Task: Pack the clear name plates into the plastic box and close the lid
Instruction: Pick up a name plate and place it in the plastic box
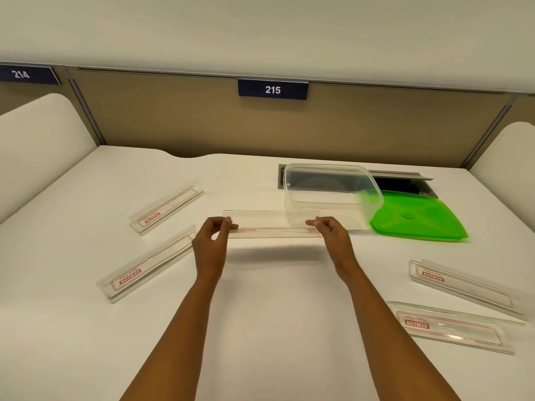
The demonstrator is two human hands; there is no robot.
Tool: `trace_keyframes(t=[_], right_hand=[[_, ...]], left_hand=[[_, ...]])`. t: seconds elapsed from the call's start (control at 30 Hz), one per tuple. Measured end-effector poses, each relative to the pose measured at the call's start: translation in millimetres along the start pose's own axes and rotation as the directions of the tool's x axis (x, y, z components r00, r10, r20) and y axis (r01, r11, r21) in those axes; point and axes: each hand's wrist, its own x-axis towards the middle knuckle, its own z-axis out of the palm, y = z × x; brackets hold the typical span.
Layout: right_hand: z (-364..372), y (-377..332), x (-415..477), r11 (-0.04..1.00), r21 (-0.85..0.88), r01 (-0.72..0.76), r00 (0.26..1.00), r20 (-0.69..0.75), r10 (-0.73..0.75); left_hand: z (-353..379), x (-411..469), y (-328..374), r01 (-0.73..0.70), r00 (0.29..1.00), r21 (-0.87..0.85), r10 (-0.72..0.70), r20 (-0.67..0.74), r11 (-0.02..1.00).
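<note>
— Name plates, status from your station?

— I count five clear ones on the white desk [260,328]. Far left, one plate [166,209] lies angled toward the back, red label showing. Just nearer to me lies a second plate [147,264], also angled, apart from the first.

— And the hands?

— My left hand [212,241] is closed in a pinch on the left end of the held plate [272,225], thumb and fingertips clamped on its edge. That plate sits level, lifted off the desk, with its shadow on the surface beneath. My right hand [330,230] pinches the opposite end the same way.

— Where is the container?

— The plastic box [330,192] stands open just behind the held plate's right half, partly over a grey recessed hatch [405,180] in the desk. I see nothing inside it, though its walls are clear and hard to read. The green lid [417,218] lies flat on the desk, touching the box's right side.

— Anything further right?

— Two more plates: one [463,287] near the right edge, another [451,328] closer to me, both resting on the desk. Behind, a partition sign [273,89] reads 215.
</note>
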Motion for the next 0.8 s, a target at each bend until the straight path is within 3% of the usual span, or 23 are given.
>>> trace_keyframes(t=[0.3,0.43,0.53,0.8], right_hand=[[-3,-38,2,0.992,0.107,0.068,0.996,-0.067,-0.061],[-10,-50,-4,0.984,0.172,0.043,0.998,0.037,-0.050],[-15,-54,-10,0.984,0.165,0.067,0.990,0.111,-0.086],[-11,-70,-19,0.945,0.275,0.175,0.982,-0.118,-0.147]], left_hand=[[2,17,33,0.105,0.994,0.025,-0.103,-0.046,0.994],[-3,31,46,0.268,0.963,-0.015,-0.268,-0.010,0.963],[-8,38,55,0.305,0.952,-0.005,-0.305,0.011,0.952],[-12,39,77,0.245,0.969,-0.151,-0.236,0.075,0.958]])
